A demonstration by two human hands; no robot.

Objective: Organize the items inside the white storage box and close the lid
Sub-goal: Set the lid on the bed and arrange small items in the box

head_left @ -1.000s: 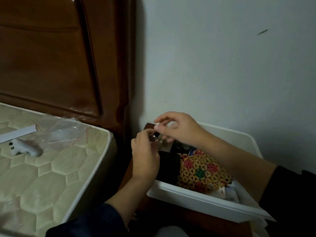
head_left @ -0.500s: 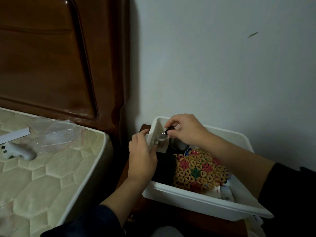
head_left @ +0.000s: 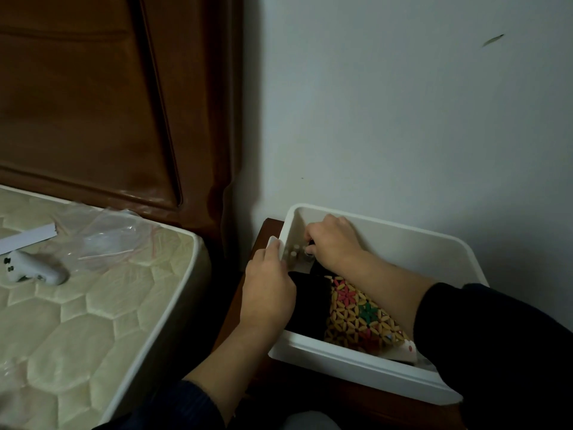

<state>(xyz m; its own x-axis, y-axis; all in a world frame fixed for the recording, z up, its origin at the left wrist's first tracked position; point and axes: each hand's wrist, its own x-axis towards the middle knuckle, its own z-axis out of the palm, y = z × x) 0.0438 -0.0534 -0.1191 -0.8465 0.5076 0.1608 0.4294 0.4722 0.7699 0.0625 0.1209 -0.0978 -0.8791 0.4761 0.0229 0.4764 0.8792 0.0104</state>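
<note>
The white storage box (head_left: 366, 366) stands open on a dark wooden nightstand (head_left: 266, 231), with no lid in view. Inside lie a black cloth item (head_left: 310, 302) and a patterned yellow woven piece (head_left: 356, 315). My left hand (head_left: 268, 293) grips the box's left rim, fingers curled over the edge. My right hand (head_left: 333, 240) reaches into the far left corner and pinches a small dark object (head_left: 309, 250), mostly hidden under the fingers. A small carton (head_left: 403, 350) peeks out beside my right sleeve.
A bare quilted mattress (head_left: 77, 321) lies to the left, carrying a white game controller (head_left: 34, 270), a clear plastic bag (head_left: 105, 240) and a white strip (head_left: 28, 237). A brown wooden headboard (head_left: 108, 103) rises behind it. A plain wall backs the box.
Both hands have dropped from above the box's corner. The right hand has gone down inside with the small object, and the left hand has settled onto the box's left rim.
</note>
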